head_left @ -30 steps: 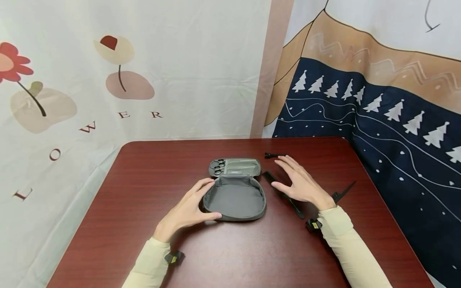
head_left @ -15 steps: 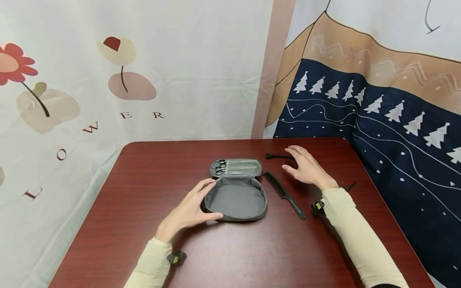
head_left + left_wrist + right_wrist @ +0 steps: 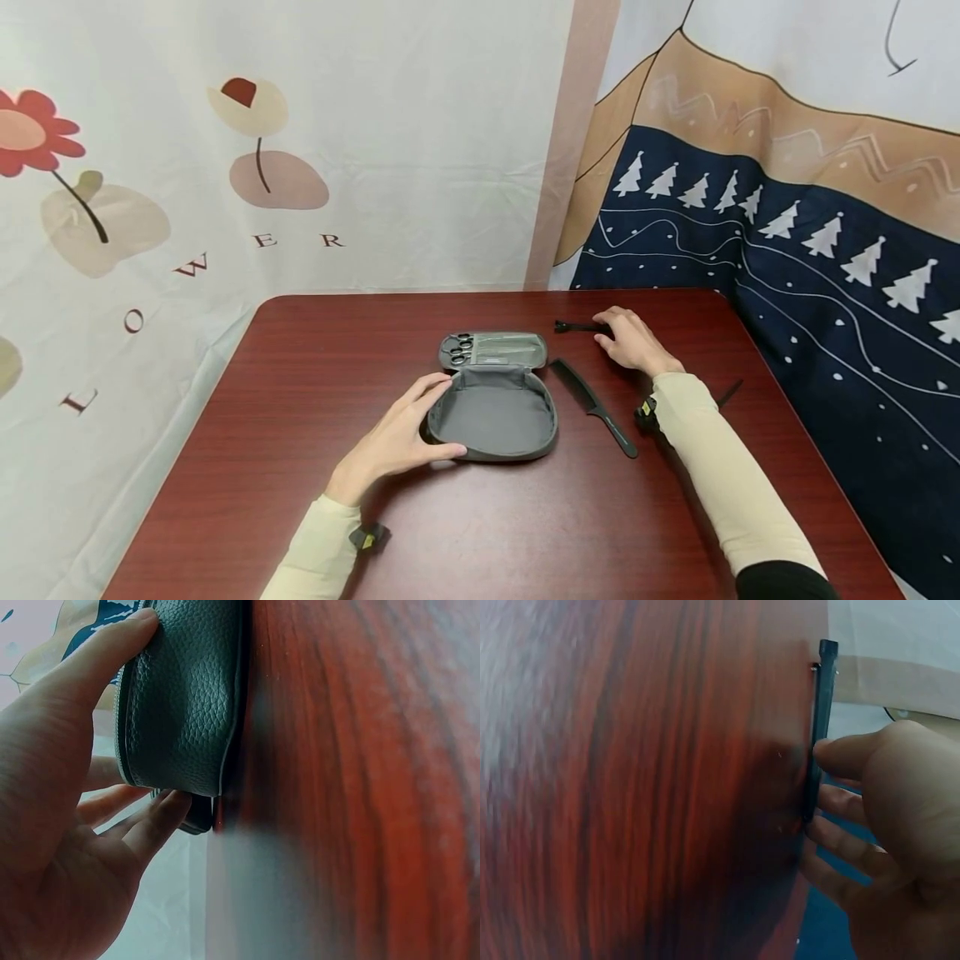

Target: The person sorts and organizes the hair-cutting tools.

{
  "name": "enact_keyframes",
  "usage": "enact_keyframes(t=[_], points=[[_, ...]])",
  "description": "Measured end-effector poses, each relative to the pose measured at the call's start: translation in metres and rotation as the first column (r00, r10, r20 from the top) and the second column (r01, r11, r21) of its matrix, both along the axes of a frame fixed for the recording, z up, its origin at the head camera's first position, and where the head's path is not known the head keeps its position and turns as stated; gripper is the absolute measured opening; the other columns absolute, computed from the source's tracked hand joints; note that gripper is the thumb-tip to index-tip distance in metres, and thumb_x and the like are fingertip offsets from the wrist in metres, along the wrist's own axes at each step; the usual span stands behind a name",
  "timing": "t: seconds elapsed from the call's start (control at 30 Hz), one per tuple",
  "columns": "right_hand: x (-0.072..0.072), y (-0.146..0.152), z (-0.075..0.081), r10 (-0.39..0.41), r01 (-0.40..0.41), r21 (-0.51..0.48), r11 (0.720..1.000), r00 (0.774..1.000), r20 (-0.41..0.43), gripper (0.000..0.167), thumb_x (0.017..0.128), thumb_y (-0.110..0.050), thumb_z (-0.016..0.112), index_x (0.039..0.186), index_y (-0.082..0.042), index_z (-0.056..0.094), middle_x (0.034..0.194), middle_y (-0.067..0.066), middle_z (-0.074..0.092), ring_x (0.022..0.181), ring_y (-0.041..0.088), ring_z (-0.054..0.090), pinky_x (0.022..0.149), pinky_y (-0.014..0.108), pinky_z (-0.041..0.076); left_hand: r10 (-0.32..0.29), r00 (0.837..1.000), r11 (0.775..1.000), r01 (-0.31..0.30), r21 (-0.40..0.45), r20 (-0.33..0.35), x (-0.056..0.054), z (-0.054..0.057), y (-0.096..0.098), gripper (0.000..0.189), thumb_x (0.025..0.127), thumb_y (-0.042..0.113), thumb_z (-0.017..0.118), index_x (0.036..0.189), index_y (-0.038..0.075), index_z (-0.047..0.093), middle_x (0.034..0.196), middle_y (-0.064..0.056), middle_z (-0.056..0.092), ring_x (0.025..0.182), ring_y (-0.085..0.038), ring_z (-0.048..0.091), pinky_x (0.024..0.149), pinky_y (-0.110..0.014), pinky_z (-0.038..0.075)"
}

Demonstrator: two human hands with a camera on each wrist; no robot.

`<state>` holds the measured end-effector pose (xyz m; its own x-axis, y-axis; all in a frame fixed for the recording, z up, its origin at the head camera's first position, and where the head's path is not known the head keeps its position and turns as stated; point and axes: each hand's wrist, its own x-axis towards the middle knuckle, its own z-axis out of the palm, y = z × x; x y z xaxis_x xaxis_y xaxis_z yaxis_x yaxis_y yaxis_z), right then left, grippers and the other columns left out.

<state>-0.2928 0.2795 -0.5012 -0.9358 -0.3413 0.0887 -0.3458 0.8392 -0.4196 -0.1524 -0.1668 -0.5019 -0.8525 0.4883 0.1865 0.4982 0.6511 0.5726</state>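
A grey zip case (image 3: 495, 414) lies unfolded on the table, its lid flap holding small scissors (image 3: 459, 353) and a clear pocket. My left hand (image 3: 397, 433) grips the case's left side, thumb on the front rim and fingers farther back; in the left wrist view its pebbled outer wall (image 3: 184, 697) shows. At the back of the table, my right hand (image 3: 636, 343) has thumb and fingers about a slim black hair clip (image 3: 824, 701), whose far end sticks out leftward in the head view. The fingers partly hide the clip.
A black comb (image 3: 592, 404) lies slanted just right of the case. Beyond the right forearm shows the tip of a thin black pointed thing (image 3: 730, 392), mostly hidden. Printed cloths hang behind the brown table (image 3: 337, 333).
From above the comb, my right hand has moved back and right to the slim black hair clip, its fingers closing in on it. My left hand stays at the case.
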Motion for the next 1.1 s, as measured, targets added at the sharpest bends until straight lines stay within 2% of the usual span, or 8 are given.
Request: enact_keyframes(t=[0.1, 0.23, 0.33, 0.43, 0.67, 0.8, 0.93, 1.1], points=[[-0.004, -0.002, -0.007, 0.006, -0.006, -0.001, 1.000, 0.999, -0.042, 0.036, 0.109, -0.005, 0.067, 0.142, 0.010, 0.070, 0.140, 0.030, 0.069, 0.134, 0.051, 0.065, 0.119, 0.066, 0.053, 0.002, 1.000, 1.000, -0.002, 0.000, 0.004, 0.000, -0.001, 0.000, 0.106, 0.085, 0.046, 0.100, 0.169, 0.004, 0.050, 0.173, -0.013, 0.050, 0.158, -0.031, 0.055, 0.129, -0.055, 0.050], [-0.019, 0.008, -0.032, 0.010, -0.010, 0.001, 1.000, 0.991, -0.131, 0.026, 0.109, -0.011, 0.070, 0.127, 0.004, 0.079, 0.125, 0.023, 0.073, 0.119, 0.044, 0.070, 0.105, 0.056, 0.061, -0.001, 1.000, 1.000, 0.001, 0.004, 0.002, -0.001, 0.000, 0.001, 0.106, 0.085, 0.046, 0.100, 0.169, 0.004, 0.050, 0.173, -0.014, 0.050, 0.158, -0.031, 0.056, 0.130, -0.055, 0.050], [-0.023, 0.010, -0.040, -0.032, 0.032, -0.001, 0.999, 0.990, -0.137, 0.018, 0.108, -0.010, 0.071, 0.118, 0.001, 0.081, 0.118, 0.020, 0.074, 0.110, 0.041, 0.071, 0.096, 0.051, 0.063, -0.003, 1.000, 1.000, 0.003, 0.007, 0.007, -0.001, 0.000, 0.001, 0.106, 0.085, 0.046, 0.099, 0.169, 0.003, 0.050, 0.173, -0.014, 0.051, 0.158, -0.031, 0.056, 0.129, -0.055, 0.050], [-0.018, 0.005, -0.034, -0.085, 0.084, -0.019, 0.996, 0.992, -0.092, 0.014, 0.105, -0.004, 0.072, 0.114, 0.001, 0.082, 0.116, 0.021, 0.075, 0.107, 0.043, 0.072, 0.092, 0.057, 0.063, -0.004, 1.000, 1.000, 0.004, 0.006, 0.015, -0.001, 0.000, 0.001, 0.106, 0.085, 0.046, 0.099, 0.169, 0.003, 0.050, 0.173, -0.014, 0.050, 0.158, -0.031, 0.056, 0.129, -0.055, 0.050], [-0.033, 0.013, -0.059, -0.097, 0.099, 0.013, 0.995, 0.991, -0.093, 0.013, 0.106, -0.006, 0.071, 0.113, -0.002, 0.081, 0.114, 0.018, 0.075, 0.099, 0.038, 0.071, 0.085, 0.053, 0.061, 0.001, 1.000, 1.000, -0.001, 0.004, 0.009, 0.000, 0.000, -0.001, 0.106, 0.085, 0.046, 0.100, 0.169, 0.003, 0.050, 0.172, -0.016, 0.051, 0.157, -0.032, 0.057, 0.128, -0.056, 0.051], [-0.033, 0.015, -0.061, -0.102, 0.103, 0.005, 0.995, 0.989, -0.103, 0.013, 0.105, -0.008, 0.072, 0.112, -0.004, 0.082, 0.112, 0.016, 0.076, 0.098, 0.036, 0.072, 0.086, 0.052, 0.062, 0.004, 1.000, 1.000, -0.004, 0.008, 0.013, 0.000, 0.000, -0.001, 0.107, 0.084, 0.046, 0.100, 0.169, 0.004, 0.050, 0.173, -0.015, 0.051, 0.158, -0.032, 0.056, 0.129, -0.056, 0.051], [-0.026, 0.017, -0.058, -0.109, 0.108, -0.019, 0.994, 0.988, -0.108, 0.012, 0.105, -0.009, 0.073, 0.111, -0.004, 0.082, 0.111, 0.015, 0.076, 0.099, 0.036, 0.073, 0.088, 0.052, 0.062, -0.002, 1.000, 1.000, 0.002, 0.009, 0.013, -0.001, 0.001, -0.001, 0.107, 0.085, 0.046, 0.100, 0.169, 0.005, 0.050, 0.174, -0.015, 0.050, 0.159, -0.032, 0.055, 0.129, -0.056, 0.050], [-0.002, 0.007, -0.030, -0.098, 0.093, -0.060, 0.994, 0.990, -0.102, 0.013, 0.106, -0.006, 0.070, 0.110, 0.001, 0.081, 0.113, 0.021, 0.075, 0.104, 0.044, 0.074, 0.093, 0.060, 0.063, -0.011, 1.000, 1.000, 0.011, 0.011, 0.003, -0.001, 0.000, -0.002, 0.107, 0.085, 0.045, 0.101, 0.169, 0.003, 0.050, 0.173, -0.017, 0.051, 0.158, -0.034, 0.056, 0.129, -0.056, 0.051]])
